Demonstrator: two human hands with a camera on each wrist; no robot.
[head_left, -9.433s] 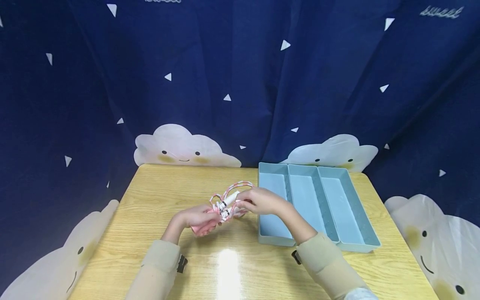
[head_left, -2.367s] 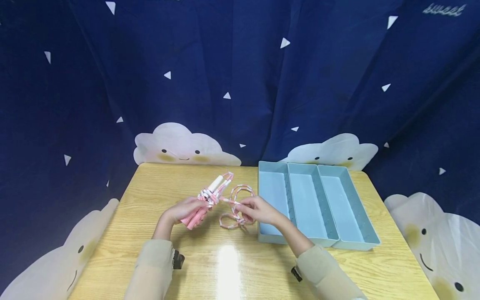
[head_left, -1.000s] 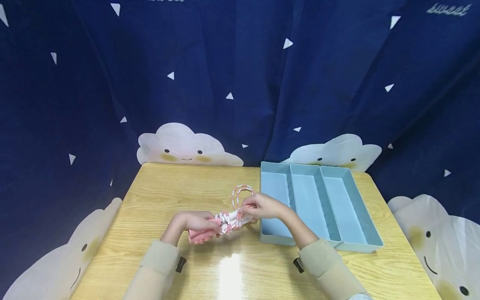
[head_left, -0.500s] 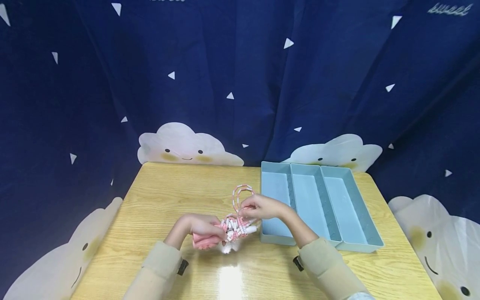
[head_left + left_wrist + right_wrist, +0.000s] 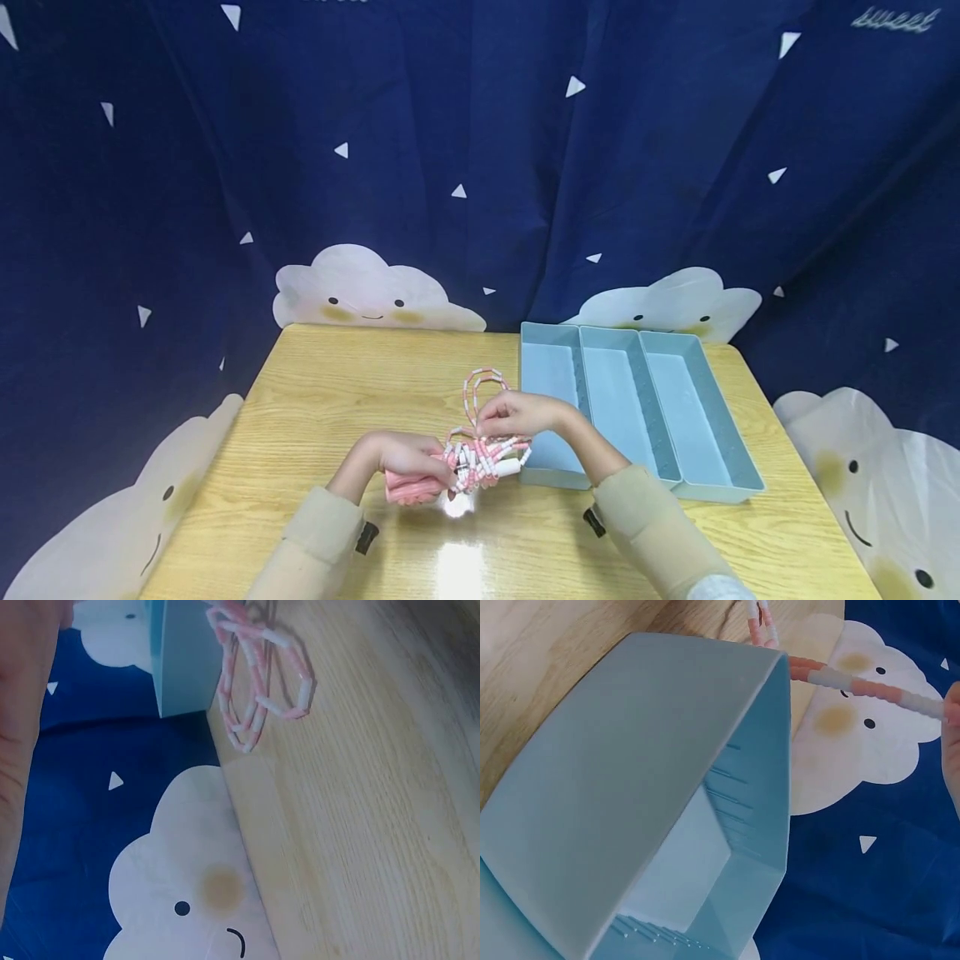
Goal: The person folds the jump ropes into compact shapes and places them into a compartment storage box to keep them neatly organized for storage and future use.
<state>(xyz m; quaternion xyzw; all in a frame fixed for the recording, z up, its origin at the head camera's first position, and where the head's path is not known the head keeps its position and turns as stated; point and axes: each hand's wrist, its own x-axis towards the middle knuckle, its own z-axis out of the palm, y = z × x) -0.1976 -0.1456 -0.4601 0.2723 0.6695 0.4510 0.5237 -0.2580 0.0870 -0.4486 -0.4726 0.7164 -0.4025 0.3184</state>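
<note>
A beaded jump rope (image 5: 480, 468) in pink and white is bundled between both hands above the table. My left hand (image 5: 408, 455) grips its pink handles (image 5: 408, 490) together. A white handle end (image 5: 510, 467) sticks out to the right, with rope wound several times around the handles. My right hand (image 5: 519, 414) pinches the rope's running length just above the bundle. In the right wrist view, the rope (image 5: 877, 691) runs taut to the fingers (image 5: 952, 724) at the right edge. Loose rope loops (image 5: 304, 686) lie on the table in the left wrist view.
Three long light-blue bins (image 5: 551, 479) stand side by side at the table's right, the nearest close beside my right hand. The wooden table (image 5: 337, 375) ends at a dark blue curtain (image 5: 405, 125) with cloud and triangle prints.
More rope is wound around the handles than before, and the loose loops have shrunk. The bundle has swung from pointing up-right to rightward and come slightly nearer. Both hands keep their hold.
</note>
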